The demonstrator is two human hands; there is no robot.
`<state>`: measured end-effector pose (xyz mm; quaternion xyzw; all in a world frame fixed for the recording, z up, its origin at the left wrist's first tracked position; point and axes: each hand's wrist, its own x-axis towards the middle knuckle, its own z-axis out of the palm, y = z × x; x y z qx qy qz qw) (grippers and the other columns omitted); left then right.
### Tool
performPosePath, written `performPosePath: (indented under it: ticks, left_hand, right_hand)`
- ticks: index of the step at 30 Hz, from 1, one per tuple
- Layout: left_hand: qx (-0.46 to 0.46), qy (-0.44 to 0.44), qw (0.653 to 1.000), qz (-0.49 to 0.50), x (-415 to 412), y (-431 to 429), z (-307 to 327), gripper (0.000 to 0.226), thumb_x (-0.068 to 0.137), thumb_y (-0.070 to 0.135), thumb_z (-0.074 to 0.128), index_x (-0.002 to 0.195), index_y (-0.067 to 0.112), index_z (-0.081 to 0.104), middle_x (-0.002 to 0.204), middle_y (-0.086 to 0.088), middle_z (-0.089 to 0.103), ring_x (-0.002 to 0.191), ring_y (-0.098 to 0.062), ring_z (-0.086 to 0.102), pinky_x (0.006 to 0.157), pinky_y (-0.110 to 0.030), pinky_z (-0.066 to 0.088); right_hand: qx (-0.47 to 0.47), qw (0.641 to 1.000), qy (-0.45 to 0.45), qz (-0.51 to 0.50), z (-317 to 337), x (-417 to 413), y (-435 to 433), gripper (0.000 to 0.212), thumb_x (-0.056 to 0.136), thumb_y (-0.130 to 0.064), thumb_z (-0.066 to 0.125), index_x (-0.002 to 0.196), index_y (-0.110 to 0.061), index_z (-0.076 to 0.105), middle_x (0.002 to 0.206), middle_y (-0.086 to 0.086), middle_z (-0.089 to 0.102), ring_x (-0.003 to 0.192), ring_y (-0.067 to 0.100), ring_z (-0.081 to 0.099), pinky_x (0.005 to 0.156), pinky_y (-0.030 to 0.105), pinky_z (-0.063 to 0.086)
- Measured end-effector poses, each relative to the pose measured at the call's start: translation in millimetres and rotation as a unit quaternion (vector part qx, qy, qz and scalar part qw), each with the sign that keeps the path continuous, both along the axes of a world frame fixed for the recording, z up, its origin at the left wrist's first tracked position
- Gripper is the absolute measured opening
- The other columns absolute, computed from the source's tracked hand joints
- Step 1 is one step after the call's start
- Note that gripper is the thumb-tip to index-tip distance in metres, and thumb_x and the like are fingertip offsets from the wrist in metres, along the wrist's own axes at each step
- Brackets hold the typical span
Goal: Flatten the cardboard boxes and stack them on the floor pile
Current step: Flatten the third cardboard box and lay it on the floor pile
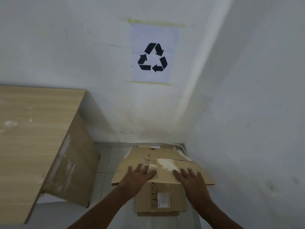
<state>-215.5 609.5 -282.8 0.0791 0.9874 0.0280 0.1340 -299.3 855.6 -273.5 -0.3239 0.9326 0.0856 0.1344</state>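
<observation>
Two hands lie flat on a flattened cardboard box, palms down and fingers spread, so nothing is grasped. This box is the top piece of the floor pile, which sits in the corner of the room. The left hand presses the near left part of the box, and its fingertips reach a row of small black printed symbols. The right hand presses the near right part, just beside a pale patch where the paper surface of the box is torn. The hands are apart, with a strip of bare cardboard between them.

Under the top box another flat piece sticks out toward the person; it carries a white label and a column of black marks. More cardboard edges show below it, at the near side of the pile.

Left of the pile stands a wooden surface with a light grain and some white stains on its top and edge. On the wall above the pile hangs a white sheet with a black recycling sign, fixed with yellowish tape at its top and bottom. A thin white cable runs along the base of the wall behind the pile.
</observation>
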Motion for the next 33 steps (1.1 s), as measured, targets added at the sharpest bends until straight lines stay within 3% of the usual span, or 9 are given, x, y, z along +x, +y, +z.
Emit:
performPosePath:
  ticks: [2, 6, 11, 13, 16, 18, 24, 28, 33]
  left_hand:
    - [-0.001, 0.029, 1.0, 0.001, -9.2, 5.3, -45.5, 0.086, 0.093, -0.002, 0.053, 0.156, 0.029, 0.002, 0.163, -0.019, 0.005, 0.149, -0.041, 0.01, 0.112, -0.065, 0.02]
    - [0.03, 0.048, 0.998, 0.019, -18.9, 12.7, -163.0, 0.111, 0.068, -0.002, 0.081, 0.154, 0.028, 0.017, 0.15, -0.027, 0.036, 0.133, -0.046, 0.043, 0.093, -0.064, 0.046]
    - [0.037, 0.019, 0.999, 0.023, -17.6, 28.3, -314.4, 0.094, 0.094, -0.012, 0.041, 0.146, 0.038, -0.018, 0.162, -0.021, -0.002, 0.149, -0.042, 0.003, 0.116, -0.062, 0.012]
    - [0.041, -0.012, 0.999, 0.019, -14.2, 41.6, -370.5, 0.09, 0.095, -0.011, 0.038, 0.149, 0.037, -0.016, 0.163, -0.019, 0.0, 0.149, -0.04, 0.006, 0.117, -0.061, 0.011]
    - [0.031, -0.05, 0.998, 0.012, -9.6, 55.6, -447.4, 0.082, 0.098, -0.007, 0.037, 0.155, 0.033, -0.003, 0.164, -0.016, 0.004, 0.149, -0.039, 0.01, 0.116, -0.06, 0.012]
    - [0.017, -0.059, 0.998, 0.009, -8.8, 62.2, -485.7, 0.08, 0.098, -0.005, 0.038, 0.155, 0.033, -0.003, 0.164, -0.016, 0.002, 0.149, -0.04, 0.008, 0.116, -0.062, 0.01]
    - [0.032, -0.089, 0.995, 0.041, -14.8, 73.2, -553.2, 0.086, 0.101, 0.01, 0.045, 0.15, 0.044, -0.016, 0.164, -0.008, -0.009, 0.15, -0.037, -0.005, 0.111, -0.07, 0.003]
    - [0.032, -0.058, 0.996, 0.051, -7.5, 74.6, -574.6, 0.106, 0.099, 0.009, 0.048, 0.12, 0.055, -0.045, 0.164, -0.005, -0.014, 0.15, -0.035, -0.009, 0.111, -0.069, 0.001]
    - [0.046, -0.035, 0.997, 0.048, -4.5, 88.4, -581.1, 0.108, 0.101, 0.012, 0.046, 0.111, 0.057, -0.052, 0.164, -0.007, -0.015, 0.149, -0.036, -0.012, 0.111, -0.068, -0.005]
  right_hand:
    - [0.003, 1.0, -0.002, 0.004, -40.9, -11.6, 4.5, 0.092, 0.053, -0.03, 0.093, 0.135, -0.029, 0.051, 0.128, 0.012, 0.064, 0.114, 0.039, 0.062, 0.082, 0.061, 0.051]
    - [0.005, 1.0, 0.001, 0.001, -143.5, -27.2, 8.0, 0.101, 0.046, -0.025, 0.096, 0.137, -0.028, 0.051, 0.131, 0.014, 0.061, 0.116, 0.041, 0.06, 0.083, 0.065, 0.049]
    - [-0.009, 1.0, 0.004, 0.008, -312.2, -33.1, 22.8, 0.109, 0.036, -0.021, 0.098, 0.134, -0.03, 0.05, 0.123, 0.011, 0.068, 0.108, 0.039, 0.065, 0.078, 0.066, 0.052]
    - [0.009, 0.999, -0.036, -0.004, -368.6, -26.5, 28.0, 0.109, 0.05, -0.023, 0.094, 0.142, -0.036, 0.036, 0.129, 0.01, 0.064, 0.113, 0.04, 0.062, 0.083, 0.067, 0.051]
    - [0.002, 0.999, -0.038, -0.01, -450.1, -19.1, 46.0, 0.076, 0.098, -0.024, 0.05, 0.151, -0.044, -0.001, 0.162, 0.005, 0.018, 0.146, 0.036, 0.02, 0.113, 0.063, 0.015]
    - [0.009, 0.998, -0.059, -0.017, -492.7, -19.7, 54.0, 0.073, 0.102, -0.019, 0.036, 0.148, -0.046, -0.014, 0.164, 0.0, 0.001, 0.15, 0.032, 0.006, 0.116, 0.058, 0.006]
    - [-0.005, 0.997, -0.063, -0.037, -557.1, -22.1, 62.0, 0.075, 0.102, -0.018, 0.035, 0.147, -0.046, -0.018, 0.164, 0.0, -0.008, 0.15, 0.034, -0.002, 0.115, 0.062, 0.008]
    - [0.001, 0.997, -0.061, -0.037, -572.0, -21.1, 64.0, 0.086, 0.098, -0.009, 0.041, 0.146, -0.045, -0.021, 0.164, 0.001, -0.01, 0.149, 0.035, -0.003, 0.113, 0.064, 0.008]
    - [-0.01, 0.994, -0.093, -0.061, -578.6, -21.4, 78.5, 0.088, 0.097, -0.012, 0.045, 0.145, -0.049, -0.019, 0.163, -0.001, -0.011, 0.149, 0.033, -0.006, 0.114, 0.063, 0.005]
